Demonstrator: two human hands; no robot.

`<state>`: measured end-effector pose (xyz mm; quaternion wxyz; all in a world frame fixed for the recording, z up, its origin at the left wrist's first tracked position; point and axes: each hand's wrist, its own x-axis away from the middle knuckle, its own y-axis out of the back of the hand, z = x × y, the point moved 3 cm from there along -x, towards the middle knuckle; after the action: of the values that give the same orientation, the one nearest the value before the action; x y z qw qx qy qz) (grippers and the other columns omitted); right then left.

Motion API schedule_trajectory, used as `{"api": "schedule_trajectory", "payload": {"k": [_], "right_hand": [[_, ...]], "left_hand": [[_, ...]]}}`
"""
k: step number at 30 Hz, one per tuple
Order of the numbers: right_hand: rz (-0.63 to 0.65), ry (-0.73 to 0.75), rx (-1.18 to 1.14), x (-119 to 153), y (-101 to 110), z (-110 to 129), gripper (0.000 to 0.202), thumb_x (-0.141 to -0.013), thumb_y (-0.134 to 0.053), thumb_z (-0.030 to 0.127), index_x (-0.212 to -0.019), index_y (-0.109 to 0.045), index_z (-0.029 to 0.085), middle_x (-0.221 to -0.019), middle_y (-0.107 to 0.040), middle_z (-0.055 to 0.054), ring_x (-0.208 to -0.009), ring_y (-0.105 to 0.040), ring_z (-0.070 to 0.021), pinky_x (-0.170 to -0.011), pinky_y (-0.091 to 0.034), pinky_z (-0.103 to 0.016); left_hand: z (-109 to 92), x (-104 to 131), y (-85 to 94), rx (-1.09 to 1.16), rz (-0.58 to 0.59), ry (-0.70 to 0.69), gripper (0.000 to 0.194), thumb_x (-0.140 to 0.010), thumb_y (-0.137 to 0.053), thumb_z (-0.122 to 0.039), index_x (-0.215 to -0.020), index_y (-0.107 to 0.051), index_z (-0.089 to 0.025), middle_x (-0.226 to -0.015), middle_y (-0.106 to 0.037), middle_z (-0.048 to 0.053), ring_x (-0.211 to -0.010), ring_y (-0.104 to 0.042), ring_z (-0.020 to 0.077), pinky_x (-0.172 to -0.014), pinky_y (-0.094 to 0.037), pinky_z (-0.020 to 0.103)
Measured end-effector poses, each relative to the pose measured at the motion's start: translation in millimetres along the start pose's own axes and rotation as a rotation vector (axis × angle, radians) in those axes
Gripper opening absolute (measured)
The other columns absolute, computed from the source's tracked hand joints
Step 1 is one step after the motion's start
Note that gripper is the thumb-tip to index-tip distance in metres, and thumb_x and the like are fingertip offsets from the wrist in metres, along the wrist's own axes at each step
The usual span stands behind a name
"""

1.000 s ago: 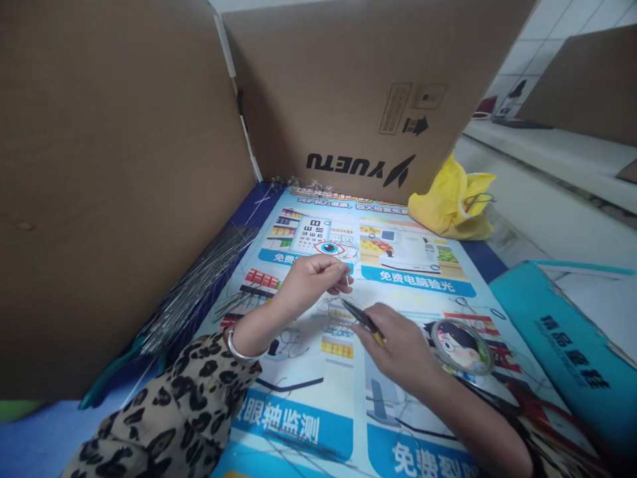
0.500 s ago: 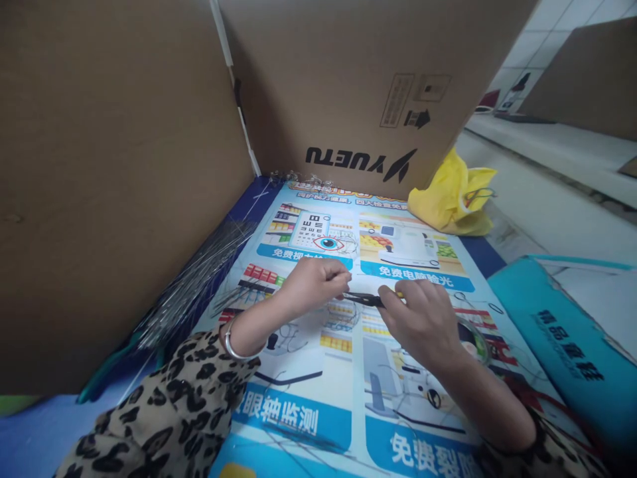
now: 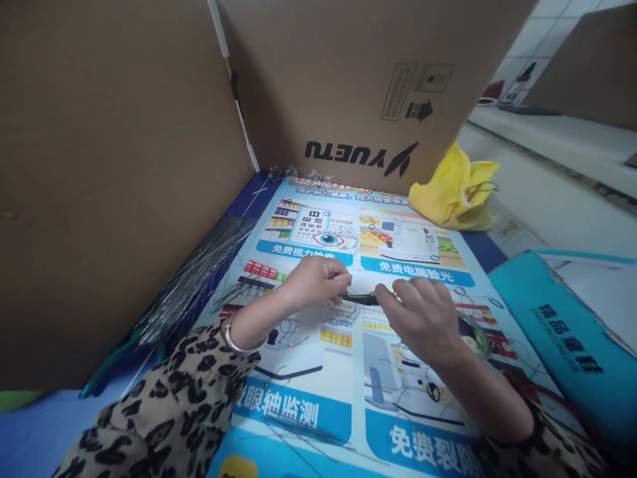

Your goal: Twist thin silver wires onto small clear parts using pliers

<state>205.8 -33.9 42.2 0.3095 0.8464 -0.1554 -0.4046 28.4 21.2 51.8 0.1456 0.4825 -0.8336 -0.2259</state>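
My left hand [image 3: 318,284] is closed in a pinch above the printed poster [image 3: 356,372]. What seems to be a thin wire [image 3: 350,289] shows faintly at its fingertips, mostly hidden by them. My right hand [image 3: 423,315] is wrapped round a pair of pliers [image 3: 362,299] with slim dark jaws that point left. The jaw tips meet the fingertips of my left hand, and the handles are largely covered by my right fingers. Bent lengths of thin wire [image 3: 303,431] lie scattered over the poster, below and around both hands.
A bundle of straight wires [image 3: 199,272] lies left, beside a tall cardboard panel [image 3: 114,166]. Another cardboard panel [image 3: 323,79] stands behind. At right are a yellow bag [image 3: 450,192], a turquoise box [image 3: 552,325] and a round clear container [image 3: 472,335], partly behind my right forearm.
The plier jaws, slightly apart before, now look closed together by my left fingertips. Both hands stay in nearly the same place. The view has shifted slightly.
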Motion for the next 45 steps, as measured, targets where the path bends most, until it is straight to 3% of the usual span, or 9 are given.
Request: {"api": "schedule_trajectory", "payload": {"k": [19,24,37,45], "right_hand": [[-0.175,0.000,0.022,0.6,4.7,-2.9,0.010,-0.074,-0.064,0.026,-0.068,-0.058,0.023,-0.052,-0.039,0.003,-0.060,-0.029,-0.0133,-0.058,-0.018,-0.031],[-0.100,-0.015,-0.001,1.8,0.8,-5.6,0.010,-0.078,-0.060,0.026,-0.068,-0.059,0.023,-0.055,-0.040,0.001,-0.061,-0.030,-0.0135,-0.060,-0.020,-0.032],[-0.047,0.037,-0.054,5.5,-7.8,-5.0,0.006,-0.078,-0.060,0.021,-0.083,-0.061,0.023,-0.077,-0.059,-0.001,-0.077,-0.043,-0.0160,-0.069,-0.025,-0.032],[-0.090,0.139,-0.032,4.4,2.9,0.9,0.012,-0.078,-0.059,0.017,-0.089,-0.061,0.023,-0.082,-0.063,0.000,-0.082,-0.045,-0.0153,-0.075,-0.030,-0.032]], "left_hand": [[4.4,-1.2,-7.4,0.385,0.049,0.188,0.014,-0.076,-0.051,-0.021,-0.068,-0.058,-0.012,-0.057,-0.062,-0.001,-0.042,-0.059,0.0066,-0.040,-0.041,0.014],[1.6,-0.4,-7.1,0.420,0.046,0.200,0.014,-0.077,-0.050,-0.020,-0.068,-0.058,-0.012,-0.057,-0.061,-0.001,-0.043,-0.059,0.0060,-0.041,-0.040,0.013],[9.7,-1.1,-8.4,0.198,0.085,0.135,0.015,-0.074,-0.049,-0.023,-0.066,-0.058,-0.014,-0.056,-0.063,-0.001,-0.046,-0.062,0.0093,-0.044,-0.043,0.016],[-0.3,1.2,-7.0,-0.169,0.104,0.043,0.019,-0.073,-0.047,-0.023,-0.063,-0.062,-0.016,-0.052,-0.063,-0.001,-0.047,-0.060,0.0104,-0.049,-0.042,0.018]]}}
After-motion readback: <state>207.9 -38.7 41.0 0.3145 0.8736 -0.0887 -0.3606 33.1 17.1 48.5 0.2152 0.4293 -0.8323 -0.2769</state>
